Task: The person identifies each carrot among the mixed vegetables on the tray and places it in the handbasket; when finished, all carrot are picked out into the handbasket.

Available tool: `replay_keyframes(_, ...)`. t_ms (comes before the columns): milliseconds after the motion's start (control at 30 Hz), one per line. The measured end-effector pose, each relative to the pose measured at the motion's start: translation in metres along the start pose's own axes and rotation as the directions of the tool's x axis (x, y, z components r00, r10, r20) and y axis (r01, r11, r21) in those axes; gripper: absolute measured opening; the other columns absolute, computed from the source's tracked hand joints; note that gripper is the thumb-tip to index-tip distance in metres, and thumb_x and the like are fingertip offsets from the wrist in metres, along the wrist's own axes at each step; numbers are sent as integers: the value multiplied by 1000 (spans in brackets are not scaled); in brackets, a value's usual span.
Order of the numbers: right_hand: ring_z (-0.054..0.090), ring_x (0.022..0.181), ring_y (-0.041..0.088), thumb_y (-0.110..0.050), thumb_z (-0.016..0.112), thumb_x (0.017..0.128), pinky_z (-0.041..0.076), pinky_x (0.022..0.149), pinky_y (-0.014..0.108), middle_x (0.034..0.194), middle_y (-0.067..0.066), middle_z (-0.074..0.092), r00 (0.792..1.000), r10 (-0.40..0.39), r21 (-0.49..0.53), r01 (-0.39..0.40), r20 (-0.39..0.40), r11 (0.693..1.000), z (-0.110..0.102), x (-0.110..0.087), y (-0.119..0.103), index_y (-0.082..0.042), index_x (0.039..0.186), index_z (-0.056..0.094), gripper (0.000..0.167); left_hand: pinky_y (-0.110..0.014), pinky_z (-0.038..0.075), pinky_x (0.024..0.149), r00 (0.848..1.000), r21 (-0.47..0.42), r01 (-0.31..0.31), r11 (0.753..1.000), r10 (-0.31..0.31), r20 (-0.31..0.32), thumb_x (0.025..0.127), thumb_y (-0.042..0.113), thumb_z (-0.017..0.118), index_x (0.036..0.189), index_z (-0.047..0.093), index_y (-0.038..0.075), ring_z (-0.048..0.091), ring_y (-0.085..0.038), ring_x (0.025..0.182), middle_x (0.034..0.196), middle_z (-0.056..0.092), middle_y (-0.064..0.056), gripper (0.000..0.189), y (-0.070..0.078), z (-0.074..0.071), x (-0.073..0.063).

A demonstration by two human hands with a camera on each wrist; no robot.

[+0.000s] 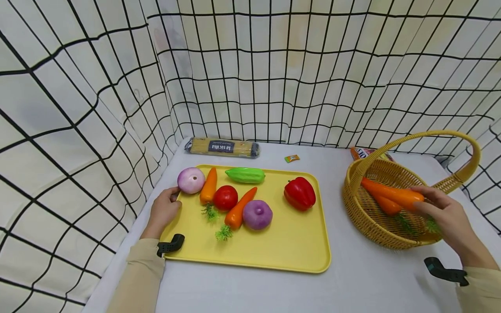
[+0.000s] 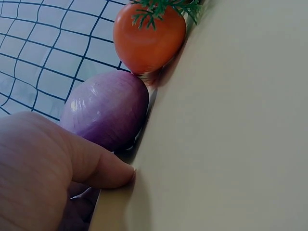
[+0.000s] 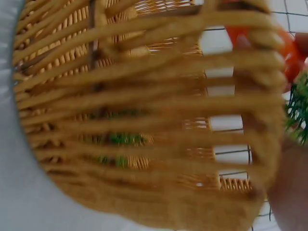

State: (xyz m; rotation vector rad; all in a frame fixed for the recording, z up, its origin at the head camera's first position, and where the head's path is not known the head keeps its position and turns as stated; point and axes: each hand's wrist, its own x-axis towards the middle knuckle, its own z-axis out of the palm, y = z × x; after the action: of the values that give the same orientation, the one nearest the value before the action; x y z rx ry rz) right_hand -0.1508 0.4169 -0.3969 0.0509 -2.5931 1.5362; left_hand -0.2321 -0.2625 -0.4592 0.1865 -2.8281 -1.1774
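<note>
My left hand (image 1: 163, 211) grips the left rim of the yellow tray (image 1: 289, 256); in the left wrist view its thumb (image 2: 103, 168) presses on the tray's inner side, the other fingers mostly hidden. A purple onion (image 1: 191, 180) lies just beyond that hand. With my right hand (image 1: 446, 215) I hold an orange carrot (image 1: 391, 194) by its thick leafy end, inside the mouth of the wicker basket (image 1: 362, 217). Beneath it another carrot (image 1: 388, 207) lies in the basket. The right wrist view shows mostly blurred wicker, with the held carrot (image 3: 291, 57) partly hidden at the right.
On the tray lie two more carrots (image 1: 210, 184), a tomato (image 1: 225, 198), a second purple onion (image 1: 257, 214), a green cucumber-like vegetable (image 1: 245, 175) and a red bell pepper (image 1: 300, 194). Behind stand a pasta pack (image 1: 222, 147), a small wrapped candy (image 1: 292, 158) and a red packet (image 1: 362, 152).
</note>
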Motion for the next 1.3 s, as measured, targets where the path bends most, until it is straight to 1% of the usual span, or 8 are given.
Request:
replay_keyframes(100, 54, 95, -5, -18, 55, 99, 49, 74, 11, 114, -21, 54, 1000, 15, -59, -15, -2, 998, 2, 8, -2, -13, 137, 51, 38, -47, 38, 91, 1000, -6, 1, 1000, -1, 2, 84, 2, 47, 137, 49, -6, 51, -35, 106, 117, 56, -24, 54, -1, 1, 0)
replay_keyframes(433, 56, 87, -6, -28, 56, 99, 48, 71, 10, 108, -19, 51, 990, 106, -85, -113, -88, 990, 7, 26, -4, -12, 132, 50, 38, -46, 37, 90, 1000, -5, -2, 1000, 2, -1, 84, 3, 47, 137, 50, -6, 50, -34, 104, 115, 56, -23, 53, -1, 1, 1)
replay_keyframes(633, 46, 91, -2, -39, 55, 97, 42, 69, 8, 106, -18, 48, 968, 202, -129, -222, -148, 966, 7, 32, 0, -7, 136, 48, 51, -46, 37, 89, 1000, -5, 5, 1000, -5, -4, 85, 3, 47, 138, 49, -5, 50, -34, 104, 116, 55, -23, 53, -1, 0, 0)
replay_keyframes(767, 45, 90, -1, -41, 58, 95, 41, 68, 10, 104, -16, 47, 950, 262, -103, -281, -170, 954, 9, 33, 5, -9, 134, 50, 50, -45, 37, 88, 1000, 2, 10, 1000, -10, 1, 86, 3, 47, 138, 49, -5, 49, -34, 102, 114, 55, -22, 53, -3, 0, 0)
replay_keyframes(867, 48, 87, -5, -39, 59, 95, 43, 67, 9, 103, -16, 47, 947, 269, -79, -286, -178, 955, 10, 34, 8, -12, 131, 51, 46, -45, 37, 87, 1000, 8, 7, 1000, -7, 6, 86, 3, 47, 137, 50, -5, 48, -34, 101, 113, 54, -21, 52, -3, 1, -1)
replay_keyframes(1000, 51, 83, -8, -36, 60, 95, 44, 67, 9, 103, -15, 48, 949, 258, -81, -276, -181, 958, 12, 35, 11, -6, 133, 49, 50, -46, 37, 87, 1000, 13, -3, 1000, 3, 6, 85, 2, 47, 136, 50, -5, 48, -34, 101, 112, 54, -22, 52, -3, 1, -1)
replay_keyframes(1200, 43, 97, 8, -40, 59, 95, 39, 68, 12, 114, -5, 50, 950, 255, -174, -286, -180, 942, 12, 37, 13, 1, 137, 46, 61, -47, 37, 88, 1000, 6, -10, 1000, 10, 2, 85, 2, 47, 136, 50, -6, 49, -34, 102, 114, 55, -23, 52, -2, 0, 0)
replay_keyframes(1300, 43, 100, 8, -41, 59, 94, 39, 69, 13, 120, 2, 51, 956, 250, -207, -278, -155, 938, 11, 37, 13, 2, 139, 45, 63, -46, 37, 88, 1000, 8, -10, 1000, 10, 2, 85, 3, 47, 136, 50, -5, 49, -34, 102, 114, 54, -22, 52, -2, 0, 0)
